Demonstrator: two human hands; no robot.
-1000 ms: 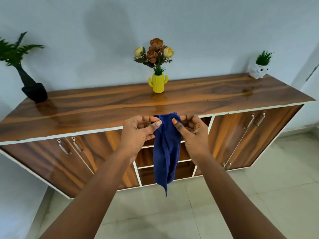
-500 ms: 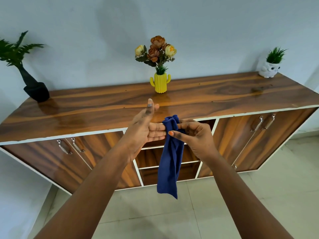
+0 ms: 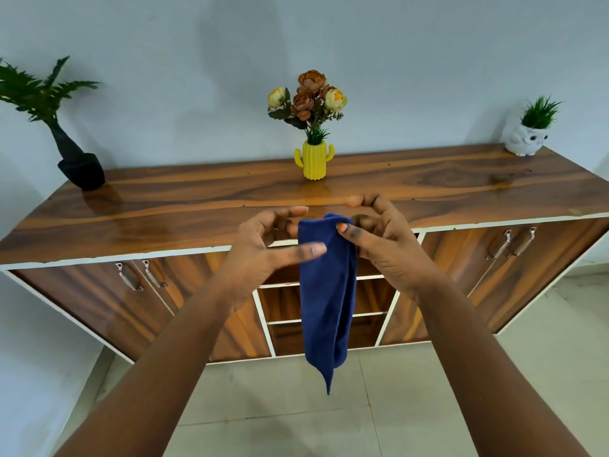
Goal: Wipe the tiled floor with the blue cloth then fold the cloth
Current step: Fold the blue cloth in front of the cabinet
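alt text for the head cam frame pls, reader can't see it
Two bare hands hold a blue cloth up in front of a wooden sideboard: the right hand pinches its top edge so it hangs in a long fold above the tiled floor, while the left hand is open beside it. A yellow cactus vase of flowers stands on the sideboard.

The room is bright and evenly lit with soft, diffuse light, and a broad faint shadow falls on the wall (image 3: 247,44) above the flowers (image 3: 308,94). The glossy sideboard top (image 3: 197,206) shows sheen and reflects the yellow vase (image 3: 314,161) and black pot (image 3: 81,171). Wide-angle distortion bows the sideboard's edges toward the frame's sides, and motion blur smears the left hand (image 3: 263,245) at its fingertips and the right hand (image 3: 385,239) at its upper fingers, while the cloth (image 3: 328,291) stays fairly sharp.
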